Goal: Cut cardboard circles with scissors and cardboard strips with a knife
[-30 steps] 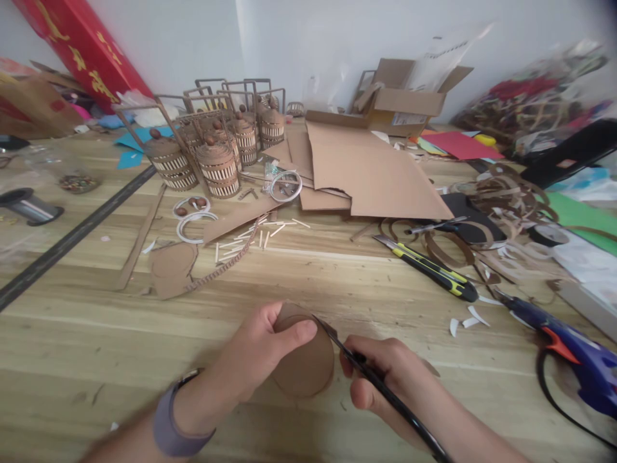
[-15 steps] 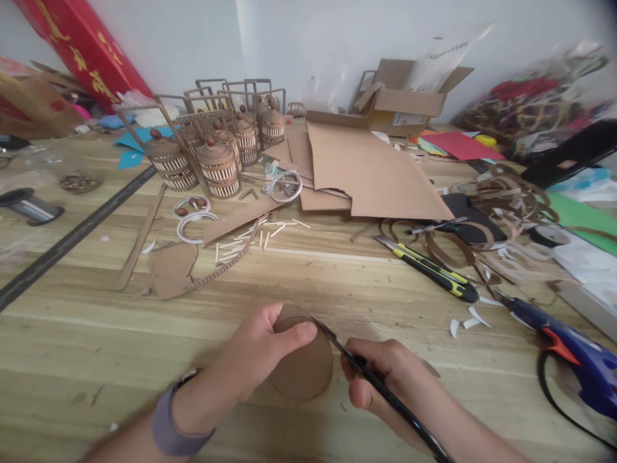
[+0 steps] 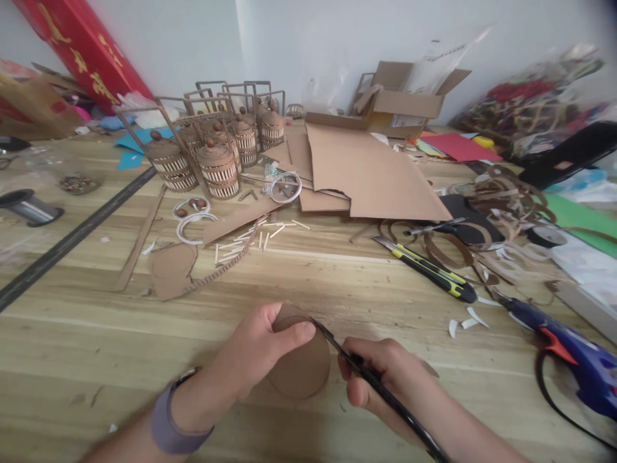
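Note:
My left hand (image 3: 263,350) is closed on a brown cardboard disc (image 3: 301,370), its thumb lying across the top near the upper edge. A curved line is marked on the disc close to its rim, and a strip of cardboard sticks out beyond that line at the upper left. In my right hand (image 3: 385,379) is a pair of scissors (image 3: 393,402) with long black handles, seen nearly edge-on. Their tip meets the disc's upper right edge, right beside my left thumb. How far the blades are apart cannot be seen.
Beyond my hands lie thin sticks (image 3: 265,239), a cardboard scrap (image 3: 172,269) and white rings (image 3: 190,228). Small lantern-like baskets (image 3: 218,170) and cardboard sheets (image 3: 371,173) stand farther back. To the right are a utility knife (image 3: 429,270) and a blue glue gun (image 3: 569,360).
Both hands, the disc and the scissors have shifted very slightly left. The grip of each hand looks the same.

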Motion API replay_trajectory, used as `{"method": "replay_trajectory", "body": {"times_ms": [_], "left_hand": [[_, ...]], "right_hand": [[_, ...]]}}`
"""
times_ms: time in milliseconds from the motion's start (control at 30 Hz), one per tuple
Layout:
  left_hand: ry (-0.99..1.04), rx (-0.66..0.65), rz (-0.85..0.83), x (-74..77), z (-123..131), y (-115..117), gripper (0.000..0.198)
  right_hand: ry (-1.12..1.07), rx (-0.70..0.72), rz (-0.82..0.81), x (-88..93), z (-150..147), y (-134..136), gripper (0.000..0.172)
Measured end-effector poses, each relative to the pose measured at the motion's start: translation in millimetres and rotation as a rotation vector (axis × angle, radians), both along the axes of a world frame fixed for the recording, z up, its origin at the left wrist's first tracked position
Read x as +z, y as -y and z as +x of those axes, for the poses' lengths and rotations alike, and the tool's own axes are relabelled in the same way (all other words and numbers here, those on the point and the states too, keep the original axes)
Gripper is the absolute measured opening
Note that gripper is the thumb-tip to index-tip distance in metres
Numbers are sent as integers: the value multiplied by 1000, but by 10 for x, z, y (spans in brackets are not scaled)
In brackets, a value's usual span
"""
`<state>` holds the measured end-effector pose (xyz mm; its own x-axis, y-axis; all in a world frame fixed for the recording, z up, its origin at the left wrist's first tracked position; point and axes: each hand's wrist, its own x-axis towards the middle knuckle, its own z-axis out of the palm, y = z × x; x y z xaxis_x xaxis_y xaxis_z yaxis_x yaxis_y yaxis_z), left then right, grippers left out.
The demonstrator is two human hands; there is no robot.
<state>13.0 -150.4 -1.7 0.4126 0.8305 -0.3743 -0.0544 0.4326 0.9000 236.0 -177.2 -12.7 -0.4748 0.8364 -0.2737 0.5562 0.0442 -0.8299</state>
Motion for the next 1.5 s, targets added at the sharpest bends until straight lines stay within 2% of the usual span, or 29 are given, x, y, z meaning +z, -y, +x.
{"method": "replay_trajectory", "body": {"times_ms": [333,667,1000,1100,1233,1300,1400,1500], "left_hand": [[18,-49,43,27,11,-24,27],[17,-62,40,13,0,-9,25],[6,-81,57,17,-12,-13,25],[34,-32,8,14,0,-22,24],[170,179,-157,-20,35,-24,34],[285,237,-184,-33,63,-8,40],[396,207,-159,-36,117,38,41],[397,189,-116,-36,166,87,35]], "right_hand": [[5,11,42,-23,13,-1,82],[-31,13,-5,-34,11,12,79],[-10,13,19,-67,10,16,76],[16,-17,45,-105,10,26,77],[-7,-175,139,-108,-17,5,76],[-20,-248,163,-82,-39,-13,76],[-13,-256,147,-43,-74,-17,77],[-25,-204,120,-48,-95,22,76]]}}
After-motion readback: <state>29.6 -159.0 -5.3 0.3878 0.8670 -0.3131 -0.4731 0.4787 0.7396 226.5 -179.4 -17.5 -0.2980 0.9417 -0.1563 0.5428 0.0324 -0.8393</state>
